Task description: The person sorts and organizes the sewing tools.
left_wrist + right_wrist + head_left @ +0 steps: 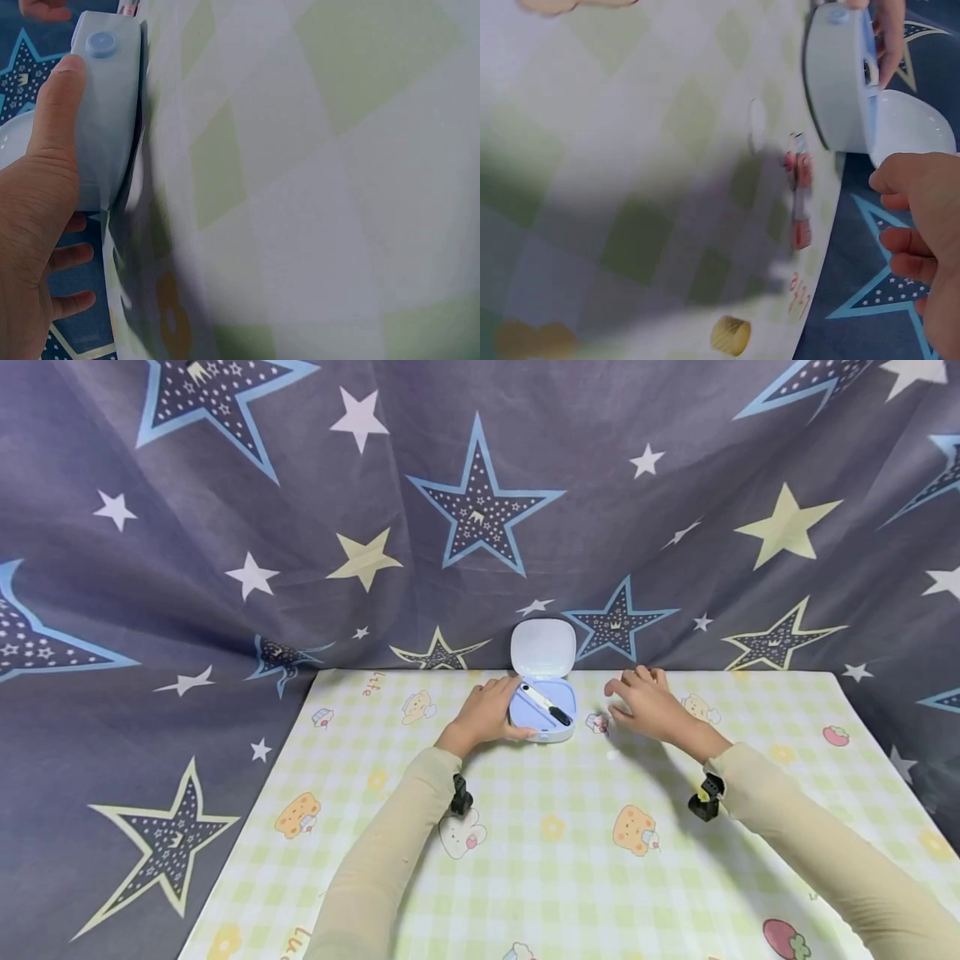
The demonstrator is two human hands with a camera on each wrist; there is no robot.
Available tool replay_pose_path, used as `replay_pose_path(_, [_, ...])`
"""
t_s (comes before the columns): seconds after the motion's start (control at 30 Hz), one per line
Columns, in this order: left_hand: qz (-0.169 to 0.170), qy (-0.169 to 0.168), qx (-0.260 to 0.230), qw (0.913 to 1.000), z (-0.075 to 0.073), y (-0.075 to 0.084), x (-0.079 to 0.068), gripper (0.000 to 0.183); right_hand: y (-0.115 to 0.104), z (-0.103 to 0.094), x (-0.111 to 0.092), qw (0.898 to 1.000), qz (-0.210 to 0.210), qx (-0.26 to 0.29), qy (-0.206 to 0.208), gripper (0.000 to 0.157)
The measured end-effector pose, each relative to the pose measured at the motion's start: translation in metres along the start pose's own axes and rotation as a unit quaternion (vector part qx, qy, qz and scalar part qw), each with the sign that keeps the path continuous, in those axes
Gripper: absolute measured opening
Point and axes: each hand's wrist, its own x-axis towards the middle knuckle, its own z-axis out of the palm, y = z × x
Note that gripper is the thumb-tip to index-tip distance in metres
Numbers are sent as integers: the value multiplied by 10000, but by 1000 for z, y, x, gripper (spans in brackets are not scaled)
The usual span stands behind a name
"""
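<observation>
A light blue case [553,735] sits near the far edge of the table with its rounded lid [543,647] raised and leaning back. Inside it a slim white tool with a black end [546,703] lies slantwise; its exact kind is unclear. My left hand [487,710] grips the case at its left side. The left wrist view has the thumb of that hand [45,180] along the front wall, close to the round button [100,44]. To the right of the case, apart from it, my right hand [647,703] hovers with loosely bent fingers and nothing in them.
A pale green checked cloth [525,877] with cartoon prints covers the table. Right behind the table's far edge hangs a dark grey curtain [450,602] with stars. Each wrist wears a small black camera, such as the right one [705,802].
</observation>
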Motion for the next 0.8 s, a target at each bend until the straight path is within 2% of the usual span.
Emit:
replay_pose_path(0.27, [-60, -38, 28, 10000, -1, 1, 0, 113, 15, 17, -3, 9944, -795, -621, 319, 22])
replay_pose_path(0.4, [-60, -28, -25, 10000, -1, 2, 0, 112, 20, 22, -5, 9904, -1063, -706, 524, 23])
replay_pose_path(0.57, [-61, -46, -31, 10000, -1, 2, -1, 111, 22, 25, -4, 9914, -1049, -669, 399, 23])
replay_pose_path(0.8, [-25, 7, -95, 10000, -1, 2, -1, 111, 22, 28, -1, 9945, -775, -701, -99, 27])
